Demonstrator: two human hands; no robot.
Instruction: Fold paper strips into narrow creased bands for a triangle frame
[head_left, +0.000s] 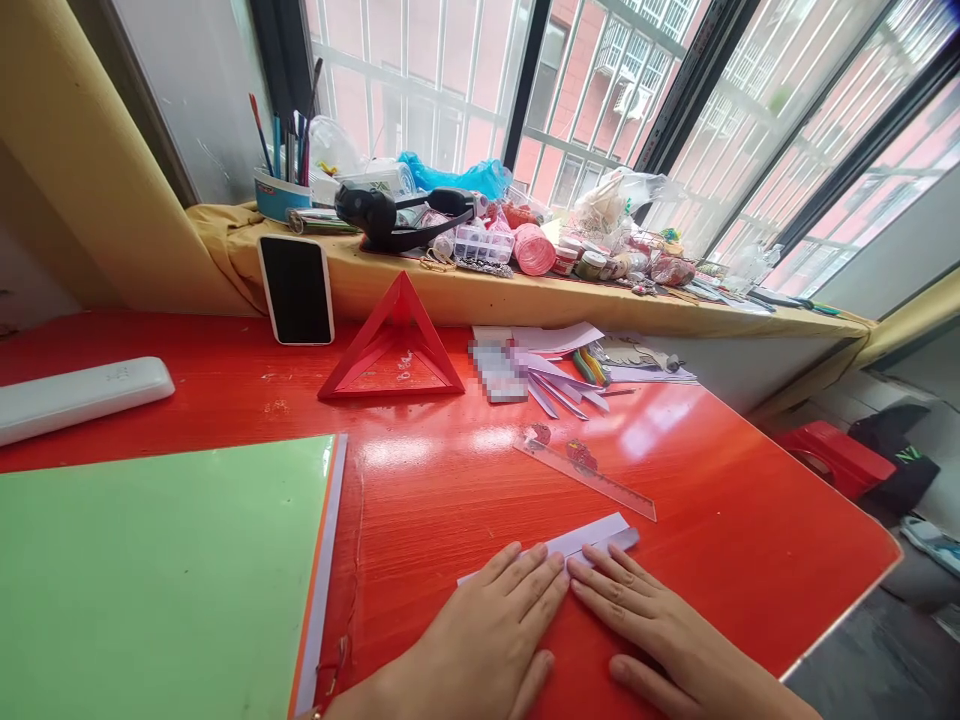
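Observation:
A folded strip of pale lilac paper (592, 533) lies slantwise on the red table, with a crease along its length. My left hand (499, 620) rests flat over its left part, fingers stretched out. Over the strip's right part lies my right hand (652, 620), also flat, with its thumb apart from the fingers. Both hands press on the paper from above without gripping it, and they hide much of its lower edge. Just beyond the strip is a clear ruler (592, 480). Farther back stands a red folded-paper triangular frame (394, 350).
A green board or folder (157, 580) covers the table's left front. Behind it are a white case (82, 395) and an upright phone (295, 290). Lilac paper strips (566, 380) lie at the back. Craft supplies crowd the windowsill, including a pen holder (281, 195).

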